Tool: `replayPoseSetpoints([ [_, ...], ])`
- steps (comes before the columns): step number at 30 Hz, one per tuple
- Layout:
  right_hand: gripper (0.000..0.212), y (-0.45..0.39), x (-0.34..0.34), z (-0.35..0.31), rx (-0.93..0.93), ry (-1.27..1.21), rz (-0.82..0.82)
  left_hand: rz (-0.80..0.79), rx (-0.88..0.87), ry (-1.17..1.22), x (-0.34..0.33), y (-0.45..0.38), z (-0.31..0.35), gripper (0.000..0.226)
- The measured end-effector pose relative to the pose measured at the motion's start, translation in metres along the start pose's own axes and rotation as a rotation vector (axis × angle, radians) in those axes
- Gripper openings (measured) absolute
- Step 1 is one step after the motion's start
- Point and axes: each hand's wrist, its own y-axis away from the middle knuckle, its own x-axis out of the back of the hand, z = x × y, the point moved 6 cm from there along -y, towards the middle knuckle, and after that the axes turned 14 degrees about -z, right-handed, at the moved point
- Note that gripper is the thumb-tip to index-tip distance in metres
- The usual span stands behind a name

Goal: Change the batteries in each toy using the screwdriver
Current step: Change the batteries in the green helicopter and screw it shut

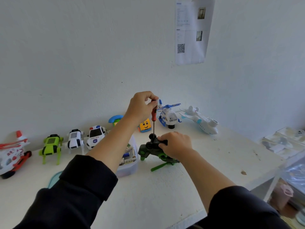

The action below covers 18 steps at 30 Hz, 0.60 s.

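- Dark sleeves frame the shot nearest you, both forearms reaching over the white table.
- Along the wall at left stand a red-and-white helicopter, a green robot dog, a white robot dog and a police car.
- Your left hand pinches the top of the red-handled screwdriver, held upright, its shaft running down into the toy.
- Beside your left forearm sits a clear plastic box (batteries inside).
- Your right hand grips the dark green helicopter, which lies upside down on the table, rotor underneath.
- Behind stand a yellow toy, a blue-and-white helicopter and a white plane.
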Motion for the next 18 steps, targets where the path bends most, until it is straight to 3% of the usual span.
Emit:
replayPoseSetpoints([
  [7, 0.035, 0.002, 0.0, 0.0, -0.01, -0.005, -0.004, 0.205, -0.103, -0.097, 0.001, 0.017, -0.002, 0.025],
  [9, 0.035, 0.002, 0.0, 0.0, -0.008, -0.008, -0.013, 0.193, -0.111, -0.037, 0.002, 0.018, -0.001, 0.016],
  [11, 0.035, 0.002, 0.0, -0.001, -0.009, -0.004, -0.014, 0.082, -0.119, 0.081, -0.001, 0.015, -0.002, 0.004],
  [13, 0.035, 0.002, 0.0, -0.001, -0.012, 0.001, -0.014, 0.03, -0.121, 0.132, -0.003, 0.014, 0.0, 0.01],
  [15, 0.034, 0.003, -0.001, -0.002, -0.013, -0.004, -0.015, 0.069, -0.113, 0.102, -0.005, 0.014, 0.002, 0.005],
  [18, 0.034, 0.004, 0.0, -0.003, -0.008, -0.004, -0.012, 0.188, -0.078, -0.064, -0.005, 0.011, 0.001, 0.022],
])
